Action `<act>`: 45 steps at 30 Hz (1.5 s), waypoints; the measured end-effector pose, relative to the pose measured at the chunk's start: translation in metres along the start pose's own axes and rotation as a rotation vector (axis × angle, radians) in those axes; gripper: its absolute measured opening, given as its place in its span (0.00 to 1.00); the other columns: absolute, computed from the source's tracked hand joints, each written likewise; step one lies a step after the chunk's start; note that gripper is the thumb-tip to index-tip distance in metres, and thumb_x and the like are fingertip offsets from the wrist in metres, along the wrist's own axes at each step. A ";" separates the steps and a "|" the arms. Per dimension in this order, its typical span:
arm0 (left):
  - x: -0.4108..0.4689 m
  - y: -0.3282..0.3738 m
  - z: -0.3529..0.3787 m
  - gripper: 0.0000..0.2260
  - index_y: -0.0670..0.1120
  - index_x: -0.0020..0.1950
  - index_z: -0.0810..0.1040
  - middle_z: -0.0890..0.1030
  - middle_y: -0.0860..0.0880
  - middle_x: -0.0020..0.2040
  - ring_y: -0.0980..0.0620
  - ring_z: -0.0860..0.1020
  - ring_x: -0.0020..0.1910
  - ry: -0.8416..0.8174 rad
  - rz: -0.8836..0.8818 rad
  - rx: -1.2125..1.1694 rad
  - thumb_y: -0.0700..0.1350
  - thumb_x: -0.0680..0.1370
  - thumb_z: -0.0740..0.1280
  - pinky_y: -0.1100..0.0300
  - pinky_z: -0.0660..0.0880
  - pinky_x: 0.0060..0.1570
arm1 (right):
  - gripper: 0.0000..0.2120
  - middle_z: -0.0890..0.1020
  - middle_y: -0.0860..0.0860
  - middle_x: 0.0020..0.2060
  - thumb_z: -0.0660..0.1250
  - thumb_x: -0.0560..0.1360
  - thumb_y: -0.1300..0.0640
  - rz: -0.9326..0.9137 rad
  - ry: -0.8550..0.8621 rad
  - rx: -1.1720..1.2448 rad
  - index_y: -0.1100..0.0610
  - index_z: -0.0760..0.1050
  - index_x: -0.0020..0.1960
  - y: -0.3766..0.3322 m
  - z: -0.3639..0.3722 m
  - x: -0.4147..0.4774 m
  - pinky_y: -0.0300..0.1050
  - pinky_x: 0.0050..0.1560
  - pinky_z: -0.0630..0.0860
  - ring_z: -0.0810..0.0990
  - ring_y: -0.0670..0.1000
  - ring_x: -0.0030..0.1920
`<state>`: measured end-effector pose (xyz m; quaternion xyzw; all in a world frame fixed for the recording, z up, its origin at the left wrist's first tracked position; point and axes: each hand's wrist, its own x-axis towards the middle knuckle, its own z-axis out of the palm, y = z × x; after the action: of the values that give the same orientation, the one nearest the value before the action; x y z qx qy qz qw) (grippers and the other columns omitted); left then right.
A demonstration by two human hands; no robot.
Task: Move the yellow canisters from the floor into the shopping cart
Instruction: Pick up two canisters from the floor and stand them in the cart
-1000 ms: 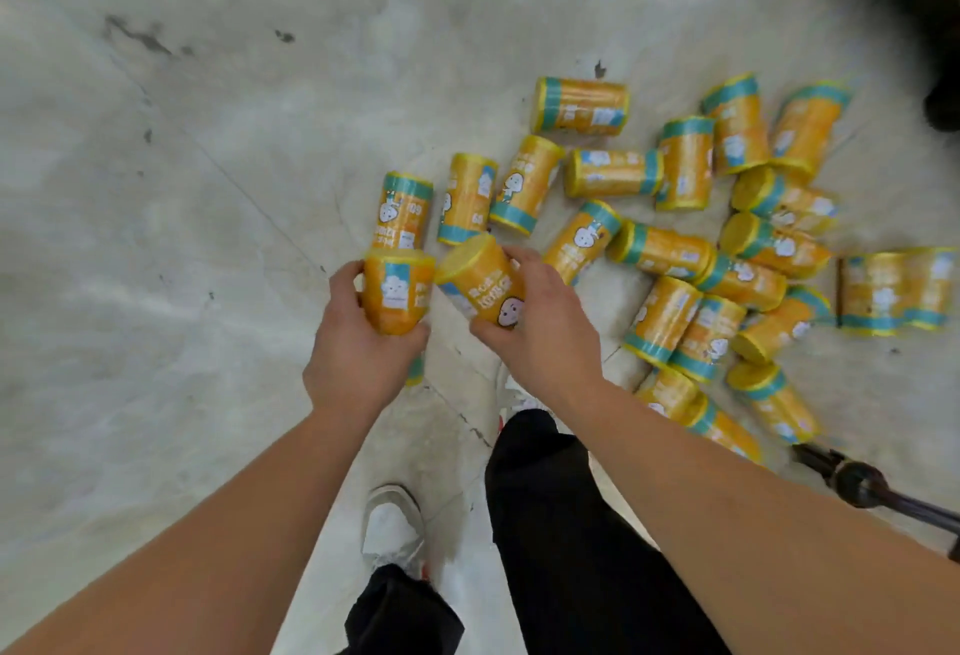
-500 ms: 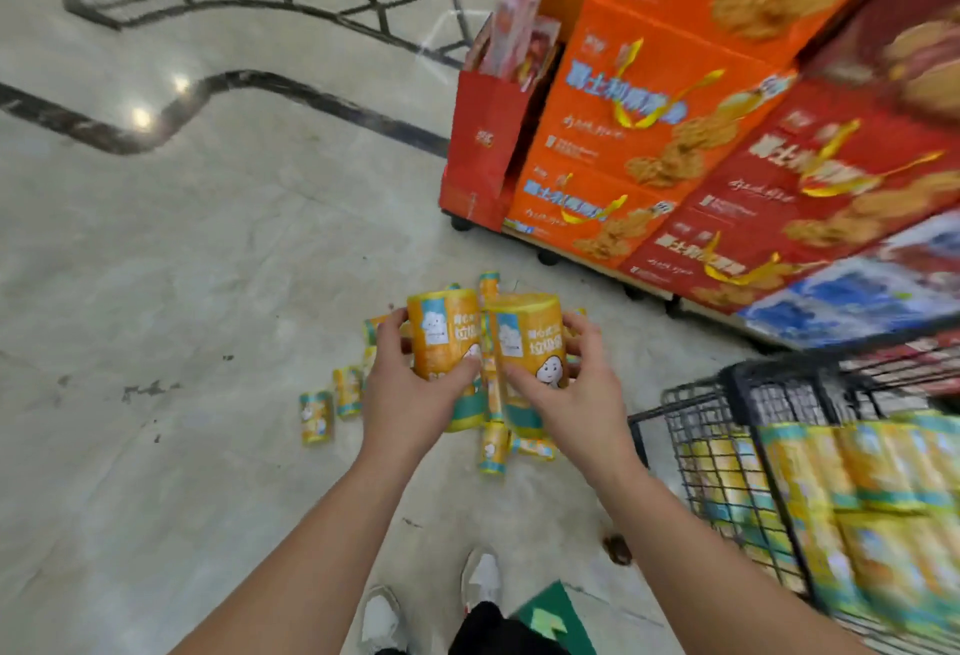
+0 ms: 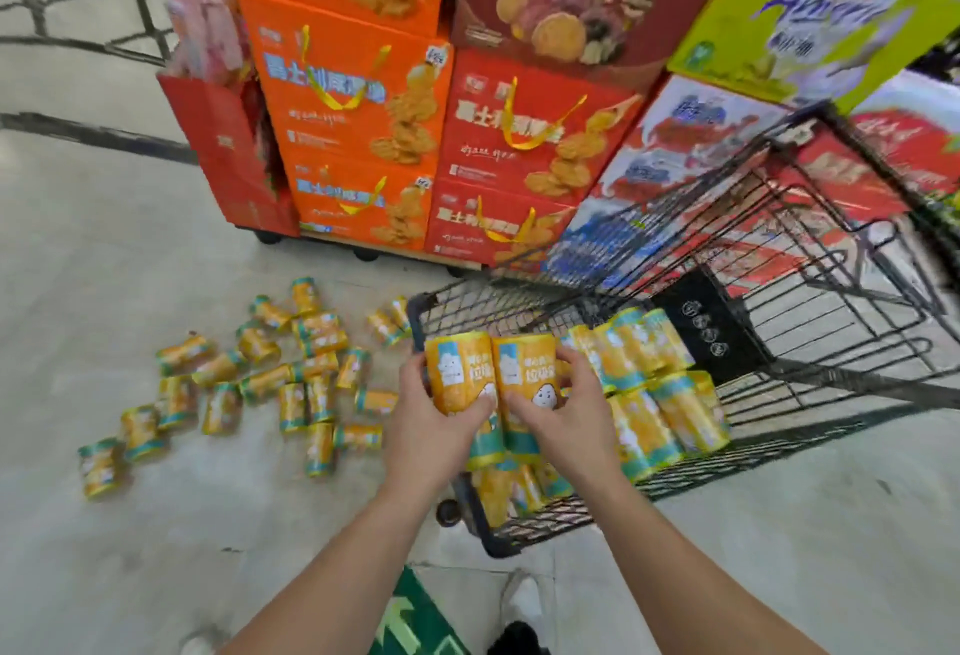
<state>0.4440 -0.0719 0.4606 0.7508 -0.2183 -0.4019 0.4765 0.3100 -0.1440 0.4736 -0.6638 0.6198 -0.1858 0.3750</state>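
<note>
The person holds one yellow canister in each hand, the left hand [image 3: 423, 433] wrapped around the left canister [image 3: 457, 373] and the right hand [image 3: 563, 415] closed on the right canister [image 3: 524, 368], the two tubes upright and touching side by side over the near-left corner of the shopping cart [image 3: 519, 548]. To do this step well, the hands should probably carry both canisters a little further over the rim, then lower them into the gap beside the canisters already in the cart [image 3: 654, 394] rather than dropping them, since a tube let go from above could roll or knock the stacked ones askew. Releasing one hand at a time may keep the row tidy. Each canister is a short yellow-orange cylinder with a teal band at one end, a pale blue panel and a small cartoon figure on its wrapper. Many more canisters on the floor [image 3: 291, 384] lie scattered on their sides left of the cart, so the task looks far from finished.
</note>
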 end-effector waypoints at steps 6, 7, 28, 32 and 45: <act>-0.016 -0.047 0.118 0.37 0.48 0.72 0.61 0.79 0.53 0.56 0.53 0.79 0.50 0.056 -0.190 0.107 0.47 0.69 0.77 0.54 0.77 0.52 | 0.38 0.75 0.49 0.57 0.75 0.62 0.39 0.083 -0.246 -0.240 0.50 0.65 0.66 0.106 -0.042 0.043 0.50 0.52 0.77 0.77 0.52 0.56; -0.018 -0.055 0.129 0.35 0.48 0.70 0.62 0.78 0.54 0.54 0.53 0.79 0.49 0.062 -0.207 0.152 0.47 0.69 0.77 0.57 0.75 0.48 | 0.37 0.75 0.50 0.57 0.75 0.63 0.39 0.089 -0.286 -0.289 0.51 0.65 0.66 0.117 -0.042 0.049 0.50 0.51 0.77 0.77 0.53 0.57; 0.009 -0.091 0.152 0.23 0.46 0.60 0.70 0.78 0.47 0.54 0.48 0.78 0.52 0.038 -0.323 0.378 0.50 0.68 0.70 0.53 0.77 0.49 | 0.27 0.80 0.53 0.55 0.64 0.77 0.41 -0.046 -0.493 -0.691 0.58 0.65 0.66 0.143 -0.006 0.079 0.48 0.43 0.77 0.81 0.56 0.53; 0.008 -0.037 0.104 0.24 0.47 0.67 0.70 0.73 0.54 0.57 0.50 0.75 0.59 0.115 -0.139 0.403 0.48 0.73 0.70 0.62 0.70 0.53 | 0.26 0.78 0.51 0.59 0.64 0.77 0.41 -0.169 -0.443 -0.543 0.55 0.65 0.69 0.078 -0.018 0.081 0.48 0.45 0.77 0.80 0.54 0.55; 0.096 -0.047 -0.227 0.24 0.47 0.64 0.73 0.78 0.47 0.57 0.46 0.78 0.55 0.385 -0.171 0.332 0.55 0.72 0.71 0.50 0.76 0.54 | 0.18 0.78 0.48 0.52 0.69 0.73 0.46 -0.423 -0.411 -0.340 0.50 0.72 0.60 -0.157 0.185 0.042 0.50 0.52 0.77 0.79 0.52 0.54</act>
<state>0.6813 0.0039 0.4316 0.8970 -0.1221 -0.2492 0.3440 0.5562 -0.1429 0.4587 -0.8543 0.4021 -0.0158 0.3290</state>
